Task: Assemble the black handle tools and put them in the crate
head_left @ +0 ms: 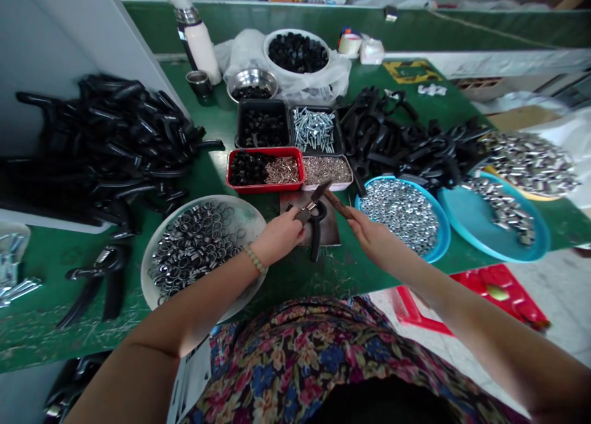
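Note:
Wrapped round the wooden handle (338, 204) of a hammer, my right hand (367, 230) is closed. The dark hammer head (320, 191) is close above a small metal piece in front of my left fingers; I cannot tell whether they touch. My left hand (282, 234) is closed on a black handled part (316, 236), with its curved leg pointing toward me. Beneath that part lies a flat metal plate (331, 230) on the green table. Its details are partly hidden by my fingers.
Left is a white bowl of rings (198, 245) and a pile of black handles (111, 135). Ahead are a red tray (263, 187) and trays of screws (314, 130). Right are blue basins (446, 236), nuts (399, 212) and black parts (397, 135). A bottle (203, 52) stands behind.

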Demonstrator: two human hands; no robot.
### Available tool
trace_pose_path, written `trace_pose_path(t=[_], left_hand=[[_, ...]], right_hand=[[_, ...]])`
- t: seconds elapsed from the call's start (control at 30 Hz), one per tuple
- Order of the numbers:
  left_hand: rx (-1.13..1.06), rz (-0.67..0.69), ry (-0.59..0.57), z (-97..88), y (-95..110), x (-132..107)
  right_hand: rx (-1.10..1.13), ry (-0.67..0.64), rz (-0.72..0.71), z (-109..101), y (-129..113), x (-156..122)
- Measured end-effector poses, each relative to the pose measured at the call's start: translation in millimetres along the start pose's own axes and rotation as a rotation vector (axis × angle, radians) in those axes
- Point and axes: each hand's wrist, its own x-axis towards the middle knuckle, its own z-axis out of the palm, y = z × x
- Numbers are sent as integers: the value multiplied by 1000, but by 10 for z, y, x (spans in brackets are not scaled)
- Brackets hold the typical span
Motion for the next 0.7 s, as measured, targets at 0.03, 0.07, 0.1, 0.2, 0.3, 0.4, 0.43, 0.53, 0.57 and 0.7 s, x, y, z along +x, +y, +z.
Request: trace_pose_path(t=[0.03, 0.07, 0.1, 0.2, 0.3, 0.4, 0.43, 0.53, 0.57, 0.7], left_hand=[[-34, -28, 16, -80, -32, 7], [-72, -64, 62, -180, -75, 42], [-104, -102, 134, -290, -124, 112], [-87, -142, 344, -557, -243, 557], [68, 17, 187, -566, -228, 1175], [190, 94, 62, -389, -151, 1620], [209, 98, 56, -327, -135, 1696], [212, 76, 91, -214, -142, 1773], [199, 64, 115, -205, -158, 1777], [98, 19, 173, -254, -202, 1807]], right_hand=[[29, 47, -22, 0, -5, -40], [66, 109, -48, 9, -8, -86], [87, 158, -69, 28, -8, -131], [44, 77, -87, 118, -4, -214], [14, 15, -64, 154, -10, -228], [106, 198, -30, 103, -3, -267], [141, 248, -12, 85, 13, -288], [227, 310, 31, 84, 103, -332], [247, 309, 37, 100, 139, -333], [274, 292, 46, 183, 269, -288]])
